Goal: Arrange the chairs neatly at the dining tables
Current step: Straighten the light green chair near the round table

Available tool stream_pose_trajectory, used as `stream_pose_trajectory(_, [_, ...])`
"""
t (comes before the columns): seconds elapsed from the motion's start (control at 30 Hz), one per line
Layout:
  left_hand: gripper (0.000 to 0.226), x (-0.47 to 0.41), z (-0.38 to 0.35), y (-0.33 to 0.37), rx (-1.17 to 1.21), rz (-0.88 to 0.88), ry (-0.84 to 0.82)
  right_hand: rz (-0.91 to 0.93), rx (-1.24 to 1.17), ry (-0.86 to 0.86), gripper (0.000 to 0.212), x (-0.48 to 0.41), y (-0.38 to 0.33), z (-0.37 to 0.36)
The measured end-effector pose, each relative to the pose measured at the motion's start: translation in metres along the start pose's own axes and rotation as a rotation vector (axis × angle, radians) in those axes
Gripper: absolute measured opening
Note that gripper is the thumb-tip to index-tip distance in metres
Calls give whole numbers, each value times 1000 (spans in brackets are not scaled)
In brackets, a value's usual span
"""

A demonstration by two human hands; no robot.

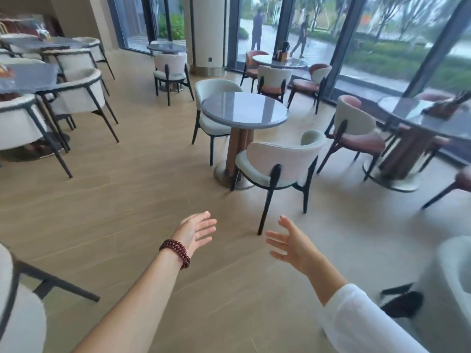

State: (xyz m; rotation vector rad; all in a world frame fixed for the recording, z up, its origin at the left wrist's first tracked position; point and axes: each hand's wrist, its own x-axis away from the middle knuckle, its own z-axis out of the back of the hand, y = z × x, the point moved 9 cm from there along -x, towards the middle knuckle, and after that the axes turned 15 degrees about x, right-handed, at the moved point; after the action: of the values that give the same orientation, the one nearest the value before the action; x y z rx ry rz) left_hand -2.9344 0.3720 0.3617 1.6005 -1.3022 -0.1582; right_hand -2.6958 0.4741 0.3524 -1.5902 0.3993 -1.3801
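Note:
A pale curved-back chair (279, 161) on dark legs stands in front of me, its back toward me, at a round grey table (243, 109) on a wooden pedestal. A second pale chair (214, 108) sits at the table's far left side. My left hand (196, 230), with a dark red bead bracelet on the wrist, and my right hand (290, 244) are held out over the floor just short of the near chair. Both are open, fingers spread, touching nothing.
White armchairs (81, 95) with grey tables line the left. Pink-seated chairs (356, 133) and round tables (418, 115) stand along the glass wall on the right. A white pillar (207, 34) rises behind. More chair parts sit at the bottom left (15, 301) and bottom right (453, 276).

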Motion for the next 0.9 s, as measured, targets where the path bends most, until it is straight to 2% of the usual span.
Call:
stream_pose_trajectory(0.23, [18,5,-64,-38,-54,45,-65,-23,-69,81,39,16,23,70])
stream_pose_trajectory(0.57, [19,-10,-151,-47,-167,66,-221,-17,-202,236,45,29,25,140])
stream_pose_trajectory(0.9, [20,41,-175,-76,-209,76,-301,-34,-247,311,41,89,65,171])
